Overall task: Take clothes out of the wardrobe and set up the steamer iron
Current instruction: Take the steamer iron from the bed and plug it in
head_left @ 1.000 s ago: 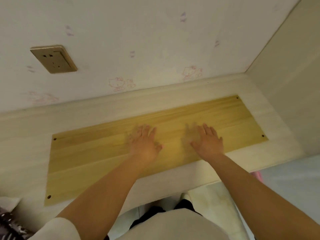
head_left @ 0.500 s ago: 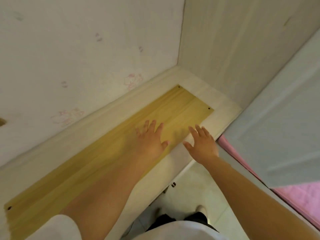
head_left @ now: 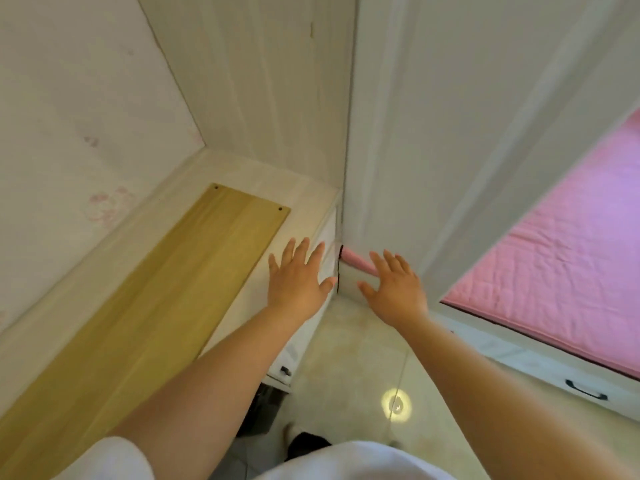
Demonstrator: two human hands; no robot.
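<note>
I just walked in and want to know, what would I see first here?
Two open hands reach forward in the middle, the left hand over the white desk edge, the right hand beside it. A bright pink mattress glows on the right, and a yellow wooden board lies on the left.

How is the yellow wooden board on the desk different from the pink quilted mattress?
The yellow wooden board is smooth and hard-looking, with small dark screw holes in its corners; the pink quilted mattress looks soft and wrinkled, with stitched lines. The board lies on the left, set into the pale desk top; the mattress lies on the right, in a white frame. The left hand is close beside the board; neither hand touches the mattress. Both lie flat.
</note>
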